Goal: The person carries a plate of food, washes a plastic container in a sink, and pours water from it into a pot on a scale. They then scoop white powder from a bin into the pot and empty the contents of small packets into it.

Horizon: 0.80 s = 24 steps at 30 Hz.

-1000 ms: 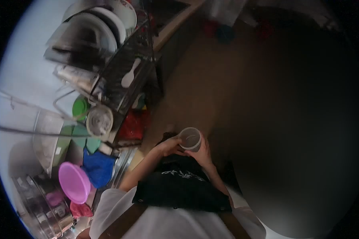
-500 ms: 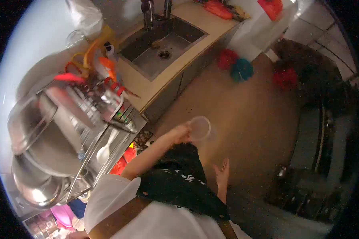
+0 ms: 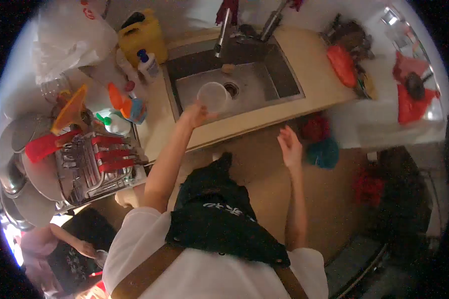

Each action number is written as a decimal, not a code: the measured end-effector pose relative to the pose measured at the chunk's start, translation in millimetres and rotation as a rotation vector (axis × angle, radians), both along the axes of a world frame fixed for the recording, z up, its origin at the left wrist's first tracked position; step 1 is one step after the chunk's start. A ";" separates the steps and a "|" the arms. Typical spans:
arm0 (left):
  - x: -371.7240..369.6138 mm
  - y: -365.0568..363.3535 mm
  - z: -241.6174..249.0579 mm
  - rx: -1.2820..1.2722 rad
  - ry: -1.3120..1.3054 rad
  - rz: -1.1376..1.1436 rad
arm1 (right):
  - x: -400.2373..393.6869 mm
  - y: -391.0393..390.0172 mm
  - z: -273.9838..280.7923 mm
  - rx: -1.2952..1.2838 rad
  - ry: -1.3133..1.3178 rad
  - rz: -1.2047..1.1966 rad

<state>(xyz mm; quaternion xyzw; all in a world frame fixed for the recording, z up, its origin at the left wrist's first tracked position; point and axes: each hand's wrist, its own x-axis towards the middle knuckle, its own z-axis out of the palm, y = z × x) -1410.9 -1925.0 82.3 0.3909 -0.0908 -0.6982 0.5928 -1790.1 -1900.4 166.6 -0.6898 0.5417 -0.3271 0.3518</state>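
Observation:
My left hand [image 3: 194, 115] is closed on the rim of a clear round plastic container [image 3: 213, 97], held over the near left part of the metal sink [image 3: 289, 89]. My right hand [image 3: 290, 147] hangs in the air in front of the counter edge, fingers apart and slightly bent, with nothing in it. Above the sink stands a faucet [image 3: 223, 37]. A small brownish item [image 3: 228, 68] lies in the basin by the drain.
Left: a rack with red-handled utensils [image 3: 113, 153], a yellow jug [image 3: 143, 42], a pump bottle [image 3: 147, 65] and a white bag [image 3: 72, 37]. Right: a red item [image 3: 341, 66] on the counter [image 3: 314, 94]. A teal object [image 3: 323, 152] is below. Another person's hand [image 3: 86, 248] shows lower left.
The view has turned toward the sink. My left hand has carried the container from over the floor to over the sink. My right hand has risen toward the counter.

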 end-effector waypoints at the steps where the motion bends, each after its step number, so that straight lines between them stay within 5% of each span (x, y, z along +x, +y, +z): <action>1: 8.2 -21.2 -21.9 0.041 0.029 0.032 | 15.8 -34.1 2.8 -0.004 -0.013 0.063; 7: 6.4 -118.3 -16.2 0.357 0.054 0.333 | 74.0 -192.5 -30.9 -0.184 0.289 0.354; 12: 0.3 -133.1 -2.5 0.009 -0.741 0.165 | 126.4 -321.2 -40.8 -0.425 0.538 0.505; 14: -3.5 -137.6 -0.8 0.032 -0.593 0.225 | 157.2 -382.6 -49.3 -0.606 0.537 0.577; 16: -5.4 -147.0 -13.3 0.057 -0.043 0.428 | 197.3 -439.1 -56.7 -0.687 0.686 0.583; 21: -11.4 -149.5 -36.0 0.256 -0.095 0.586 | 268.9 -542.7 -72.1 -1.140 0.817 0.796; 24: -17.5 -160.4 -49.1 0.287 -0.038 0.696 | 290.4 -565.6 -64.2 -0.978 1.049 0.975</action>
